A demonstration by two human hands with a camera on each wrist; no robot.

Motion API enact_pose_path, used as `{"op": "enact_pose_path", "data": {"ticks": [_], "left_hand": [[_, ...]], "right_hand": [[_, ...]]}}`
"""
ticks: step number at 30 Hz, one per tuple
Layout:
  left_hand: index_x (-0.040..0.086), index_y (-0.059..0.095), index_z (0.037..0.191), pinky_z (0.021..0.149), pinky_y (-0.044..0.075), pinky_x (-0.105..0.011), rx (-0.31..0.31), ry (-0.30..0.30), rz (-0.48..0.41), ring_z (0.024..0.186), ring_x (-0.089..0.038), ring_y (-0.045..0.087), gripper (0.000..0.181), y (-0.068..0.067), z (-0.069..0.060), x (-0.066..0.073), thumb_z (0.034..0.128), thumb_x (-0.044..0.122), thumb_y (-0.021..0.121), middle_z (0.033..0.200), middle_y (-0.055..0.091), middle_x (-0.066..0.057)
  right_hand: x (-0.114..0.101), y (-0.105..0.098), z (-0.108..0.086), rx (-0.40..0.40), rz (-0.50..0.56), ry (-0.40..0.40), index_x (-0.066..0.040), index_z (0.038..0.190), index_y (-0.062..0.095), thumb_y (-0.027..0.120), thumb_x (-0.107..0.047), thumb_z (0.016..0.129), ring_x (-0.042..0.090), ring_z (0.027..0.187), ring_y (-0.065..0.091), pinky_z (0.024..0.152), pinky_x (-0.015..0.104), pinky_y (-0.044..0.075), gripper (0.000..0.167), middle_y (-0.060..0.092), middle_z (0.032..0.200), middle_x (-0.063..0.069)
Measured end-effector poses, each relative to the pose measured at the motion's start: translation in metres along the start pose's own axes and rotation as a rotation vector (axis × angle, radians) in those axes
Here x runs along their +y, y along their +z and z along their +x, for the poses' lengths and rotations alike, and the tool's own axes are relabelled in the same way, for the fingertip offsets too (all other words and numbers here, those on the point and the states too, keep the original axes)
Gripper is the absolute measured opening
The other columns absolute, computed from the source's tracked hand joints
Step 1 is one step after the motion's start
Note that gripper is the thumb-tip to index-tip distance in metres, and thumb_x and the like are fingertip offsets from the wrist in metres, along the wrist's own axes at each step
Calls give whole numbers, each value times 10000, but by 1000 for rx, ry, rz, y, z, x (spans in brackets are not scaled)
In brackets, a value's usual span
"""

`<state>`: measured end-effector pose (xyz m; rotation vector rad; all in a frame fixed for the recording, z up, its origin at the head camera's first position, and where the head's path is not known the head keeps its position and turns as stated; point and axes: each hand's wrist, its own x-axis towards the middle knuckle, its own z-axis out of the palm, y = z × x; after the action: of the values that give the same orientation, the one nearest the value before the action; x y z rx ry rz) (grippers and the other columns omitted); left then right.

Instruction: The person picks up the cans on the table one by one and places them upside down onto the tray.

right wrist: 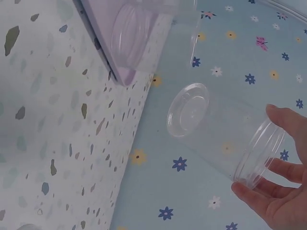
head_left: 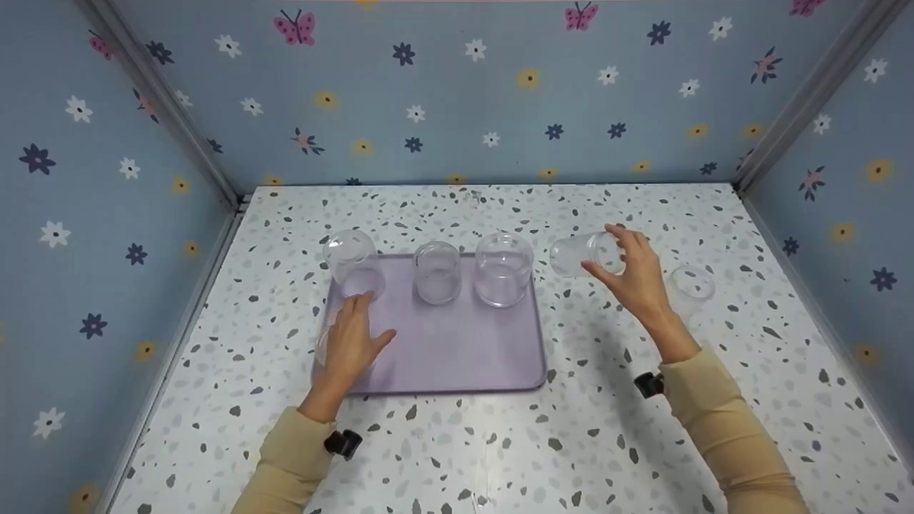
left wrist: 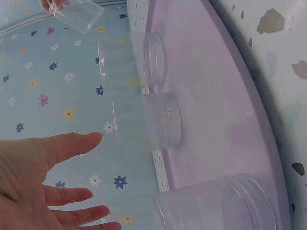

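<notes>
My right hand (head_left: 638, 280) grips a clear plastic jar (head_left: 573, 255) by its rim, between thumb and fingers. The jar is tipped on its side in the air, right of the lilac tray (head_left: 457, 357). My left hand (head_left: 350, 341) is over the tray's left part with fingers extended, holding nothing. Beyond its fingertips a tall clear jar (head_left: 351, 251) stands at the tray's back left corner. Another clear rounded edge (head_left: 323, 346) shows beside the left hand, mostly hidden by it. Two more clear jars, a narrower one (head_left: 437, 275) and a wider one (head_left: 504, 271), stand along the tray's back.
Right of my right hand, another clear round container (head_left: 692, 283) stands on the speckled table (head_left: 614, 442). Blue flowered panels (head_left: 457, 93) enclose the table at the back and both sides.
</notes>
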<state>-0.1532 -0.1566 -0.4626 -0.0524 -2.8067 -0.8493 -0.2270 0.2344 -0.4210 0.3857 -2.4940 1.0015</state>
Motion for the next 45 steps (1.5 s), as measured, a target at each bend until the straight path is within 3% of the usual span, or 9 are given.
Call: {"op": "enact_pose_path", "data": {"ticks": [9,16,19,23,31,38,45], "left_hand": [[-52,492,1171,822,396,-493,66,-3,-123,1063,-362,459,548,9,3,9,710,132,724,1138,482,-207],[-71,527,1107,896,367,-416,162,55,-221,1038,-342,473,475,20,6,14,712,105,726,1078,494,-201],[-80,529,1096,916,355,-400,173,90,-269,1044,-331,471,459,25,7,17,722,103,722,1078,497,-198],[-78,533,1091,934,344,-390,163,119,-334,1062,-319,467,436,31,8,22,742,116,710,1097,505,-193],[-68,534,1110,930,353,-386,149,124,-428,1069,-300,476,385,43,8,28,818,161,638,1114,514,-189],[-42,499,1187,851,401,-423,108,122,-541,1080,-299,460,400,48,6,35,884,216,544,1155,495,-170],[3,465,1249,819,420,-416,58,130,-640,1072,-249,451,418,52,3,41,884,192,540,1191,479,-156]], "right_hand": [[-12,14,-14,52,118,-18,-7,1212,497,733,-204,727,308,983,508,758,435,474,574,506,1128,189],[-22,26,-24,65,181,-20,-27,1203,514,735,-221,723,219,966,520,738,390,492,563,527,1129,139],[-29,33,-27,60,223,-4,-28,1202,517,740,-218,716,209,960,530,730,377,497,567,536,1121,132],[-40,40,-31,54,299,25,-23,1203,520,746,-188,707,232,955,545,724,383,499,570,543,1117,139],[-76,38,-40,54,412,50,88,1162,504,711,-30,725,349,927,550,713,469,484,498,542,1063,237],[-79,45,-46,23,519,84,93,1160,497,707,-17,725,371,930,550,729,485,474,495,539,1046,248],[-83,54,-55,-45,606,88,111,1175,474,679,-6,750,401,946,533,731,445,484,486,522,1070,278]]}}
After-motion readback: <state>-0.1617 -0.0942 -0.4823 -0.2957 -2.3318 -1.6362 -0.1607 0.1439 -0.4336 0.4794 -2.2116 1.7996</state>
